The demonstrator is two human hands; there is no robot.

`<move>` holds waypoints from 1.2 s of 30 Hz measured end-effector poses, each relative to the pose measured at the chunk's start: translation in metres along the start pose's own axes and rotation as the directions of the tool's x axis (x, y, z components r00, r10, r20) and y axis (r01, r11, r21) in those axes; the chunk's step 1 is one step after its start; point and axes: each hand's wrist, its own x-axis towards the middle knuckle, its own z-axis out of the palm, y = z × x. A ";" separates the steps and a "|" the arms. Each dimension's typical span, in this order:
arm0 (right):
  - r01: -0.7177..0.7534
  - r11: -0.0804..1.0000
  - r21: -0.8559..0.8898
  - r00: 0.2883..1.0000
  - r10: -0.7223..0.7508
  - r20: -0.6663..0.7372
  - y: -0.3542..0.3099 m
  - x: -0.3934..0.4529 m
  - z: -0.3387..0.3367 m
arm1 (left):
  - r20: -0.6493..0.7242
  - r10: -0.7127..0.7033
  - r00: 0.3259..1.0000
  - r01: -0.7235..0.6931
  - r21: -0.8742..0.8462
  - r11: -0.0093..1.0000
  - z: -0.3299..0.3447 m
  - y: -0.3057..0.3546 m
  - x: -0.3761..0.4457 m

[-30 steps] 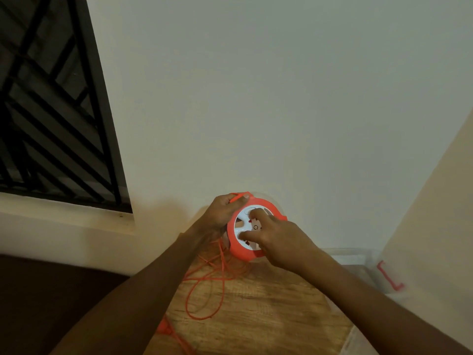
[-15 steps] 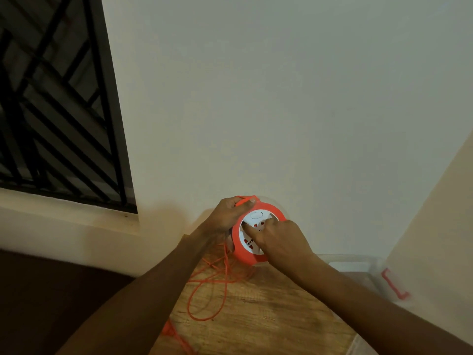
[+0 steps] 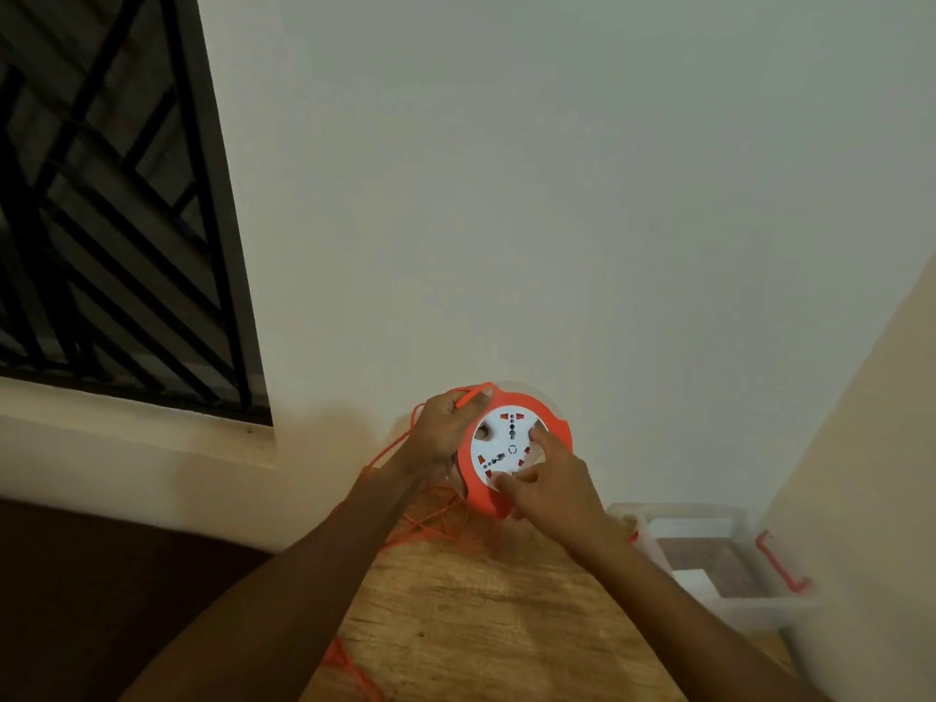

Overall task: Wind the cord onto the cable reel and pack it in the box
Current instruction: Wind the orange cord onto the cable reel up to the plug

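Note:
An orange cable reel with a white socket face is held upright above the wooden table. My left hand grips its left rim and pinches the orange cord where it meets the reel. My right hand rests on the white face, with the thumb and a finger pressed into its holes. Loose orange cord hangs from the reel and lies tangled on the table below. A clear plastic box with red latches stands at the right, open.
A white wall rises right behind the reel. A barred window with a sill is at the left. A pale wall closes off the right side. Another stretch of orange cord lies near the table's front left edge.
The reel's white face has turned under my right hand, whose fingers have shifted on it. The view has drifted, and more of the clear box shows at the right.

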 end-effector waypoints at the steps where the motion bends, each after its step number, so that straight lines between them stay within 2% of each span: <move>1: 0.106 0.975 -0.194 0.992 -0.116 -0.041 0.004 0.000 -0.003 | -0.003 -0.003 1.000 0.003 -0.004 1.000 0.000 0.001 0.001; 2: 0.215 0.900 -0.379 0.965 -0.256 -0.059 0.007 -0.001 -0.006 | 0.000 -0.004 1.000 0.004 -0.004 1.000 0.001 0.003 0.002; 3: 0.329 0.779 -0.534 0.916 -0.401 -0.021 0.010 -0.001 -0.011 | 0.010 -0.001 1.000 0.001 -0.006 1.000 0.001 0.006 0.002; 5: 0.524 0.496 -0.693 0.788 -0.590 0.175 0.013 0.000 -0.018 | 0.051 -0.001 0.999 0.001 0.012 1.000 0.001 0.010 0.002; 7: 0.598 0.356 -0.718 0.730 -0.611 0.305 0.011 0.002 -0.021 | 0.098 -0.001 0.995 -0.005 0.062 0.998 0.003 0.011 0.001; 11: 0.646 0.229 -0.728 0.688 -0.589 0.425 0.002 0.006 -0.030 | 0.159 0.003 0.987 -0.018 0.096 0.995 0.008 0.007 -0.001; 13: 0.648 0.195 -0.737 0.681 -0.582 0.445 -0.001 0.007 -0.032 | 0.166 -0.003 0.986 -0.014 0.099 0.995 0.009 0.010 -0.001; 17: 0.611 0.199 -0.767 0.711 -0.563 0.420 -0.002 0.008 -0.030 | 0.183 -0.006 0.983 -0.015 0.114 0.993 0.010 0.014 0.001; 22: 0.696 0.022 -0.718 0.603 -0.561 0.567 -0.010 0.001 -0.032 | 0.220 -0.024 0.975 0.005 0.087 0.996 0.007 0.019 0.002; 27: 0.640 0.027 -0.768 0.669 -0.510 0.540 -0.007 0.002 -0.030 | 0.196 -0.039 0.980 0.018 0.106 0.994 0.004 0.018 0.002; 32: 0.673 0.006 -0.740 0.674 -0.417 0.610 0.001 0.005 -0.031 | 0.195 -0.057 0.979 0.024 0.171 0.985 -0.001 0.018 0.002; 36: 0.656 0.063 -0.752 0.707 -0.398 0.584 -0.003 0.004 -0.025 | 0.181 -0.049 0.982 0.021 0.154 0.988 0.001 0.016 0.002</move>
